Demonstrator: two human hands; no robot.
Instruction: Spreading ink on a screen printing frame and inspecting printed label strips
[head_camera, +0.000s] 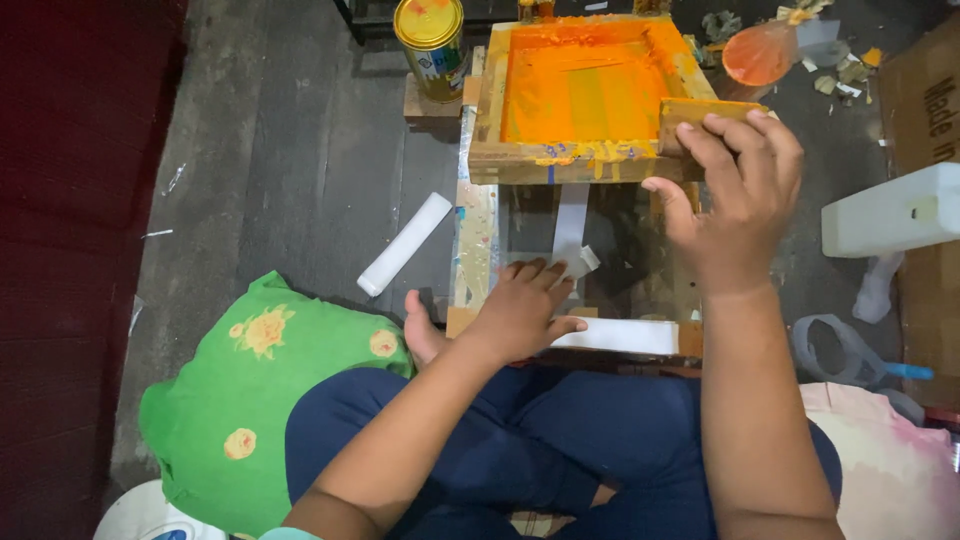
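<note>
A wooden screen-printing frame (520, 160) smeared with orange ink is tilted up off a low wooden base (473, 250). My right hand (735, 195) grips a wooden squeegee block (700, 108) at the frame's near right corner. My left hand (525, 305) lies flat on the dark base under the raised frame, fingertips on a narrow white strip (570, 225) lying there. A second white strip (625, 336) lies along the base's near edge.
A yellow-lidded tin can (430, 35) stands at the frame's far left. A white roll (405, 243) lies on the dark floor, left of the base. A green flowered cloth (235, 400) sits near my left knee. A white block (890, 210) and cardboard box (925, 110) lie right.
</note>
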